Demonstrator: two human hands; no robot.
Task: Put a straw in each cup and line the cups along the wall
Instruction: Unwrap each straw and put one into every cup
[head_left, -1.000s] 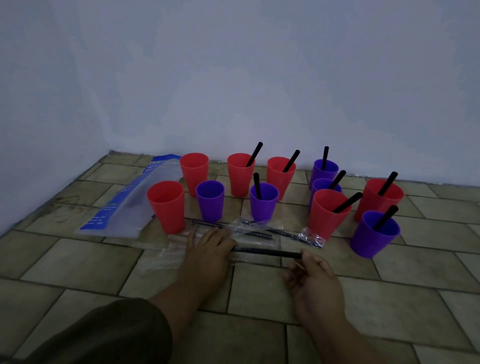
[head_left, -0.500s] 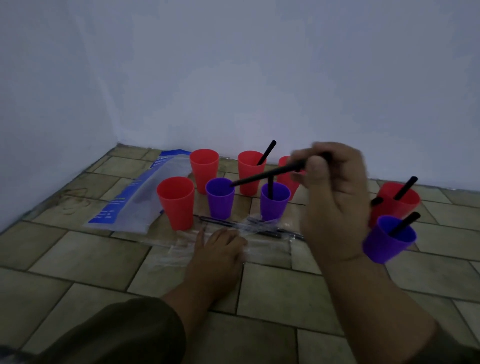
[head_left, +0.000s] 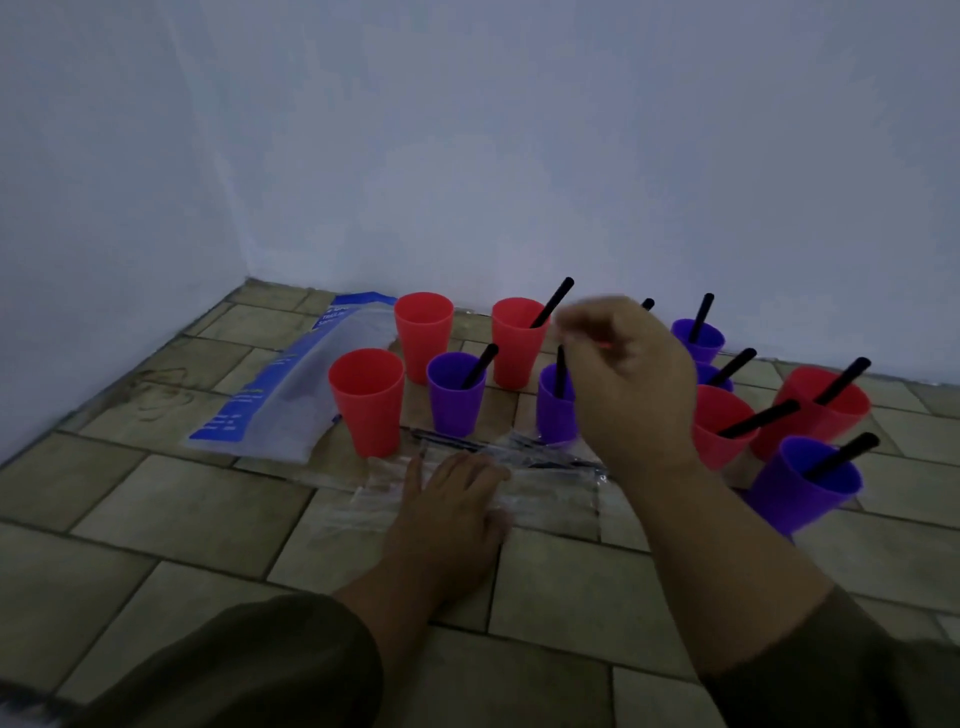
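Two cups stand without straws: the near red cup (head_left: 366, 402) and the far red cup (head_left: 423, 332), at the left. Beside them the purple cup (head_left: 456, 402) holds a black straw (head_left: 480, 365). My left hand (head_left: 452, 512) lies spread flat on the clear wrapper (head_left: 550, 496). My right hand (head_left: 631, 384) hovers over the cups, too blurred for me to tell if it pinches anything.

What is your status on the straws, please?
Left hand flat on straw packet. Right hand raised, empty. Leftmost red cup and red cup behind it unfilled.
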